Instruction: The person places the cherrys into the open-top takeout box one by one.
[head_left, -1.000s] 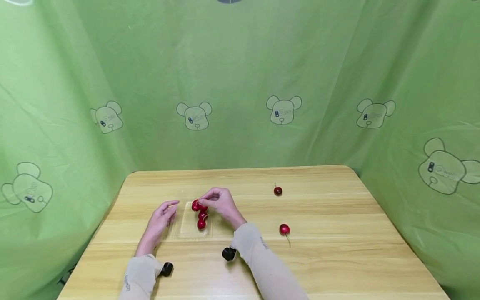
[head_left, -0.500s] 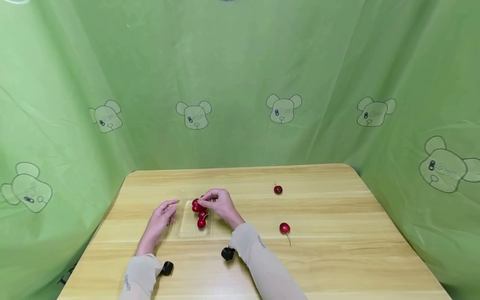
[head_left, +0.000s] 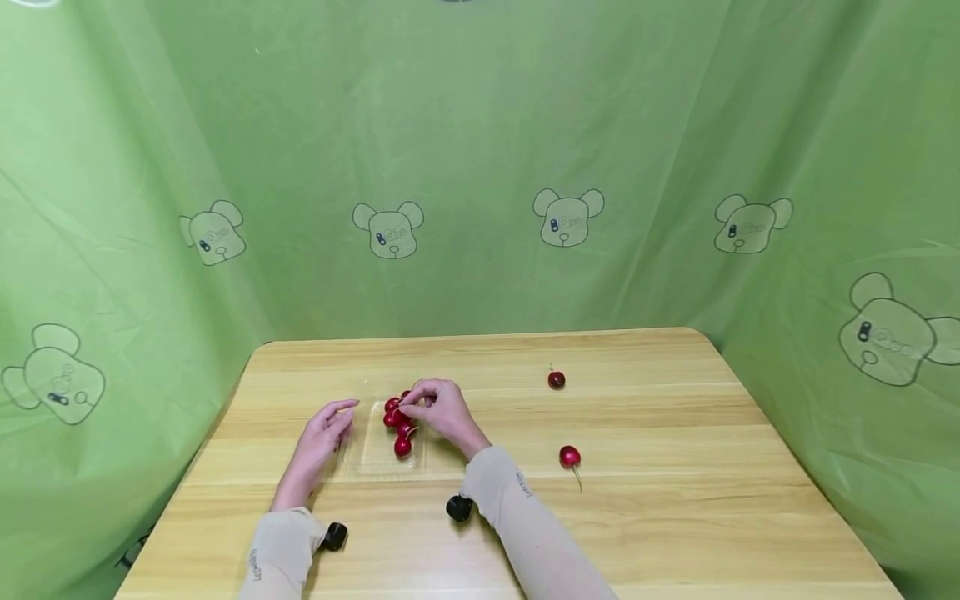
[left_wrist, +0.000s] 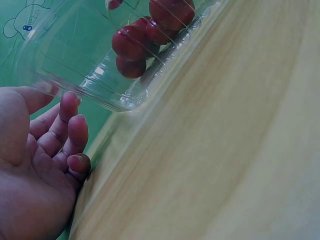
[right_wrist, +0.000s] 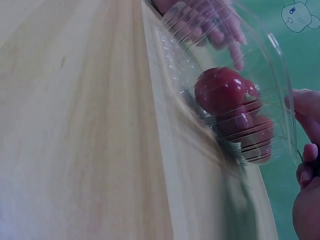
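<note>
A cherry (head_left: 390, 419) now sits lower in the box (head_left: 377, 450), apparently settling the pile; the right hand (head_left: 446, 412) seems to pinch a stem (right_wrist: 300, 156) (left hand (head_left: 317, 444) loose at the box's left edge).

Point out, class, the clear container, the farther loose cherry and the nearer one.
Clear container (left_wrist: 75, 57): left wrist view, bare wall.
Farther loose cherry (head_left: 556, 381): head view, middle of the fruit.
Nearer loose cherry (head_left: 570, 456): head view, the fruit.

Left hand (head_left: 318, 443) pretty relaxed, fingers (left_wrist: 76, 134) loosely bent, palm facing inward. Right hand (head_left: 447, 416) knuckles-up, thumb and index pinched together. Both arms (head_left: 528, 525) stretched forward, beige fabric sleeves (head_left: 283, 548) down to wrists.
</note>
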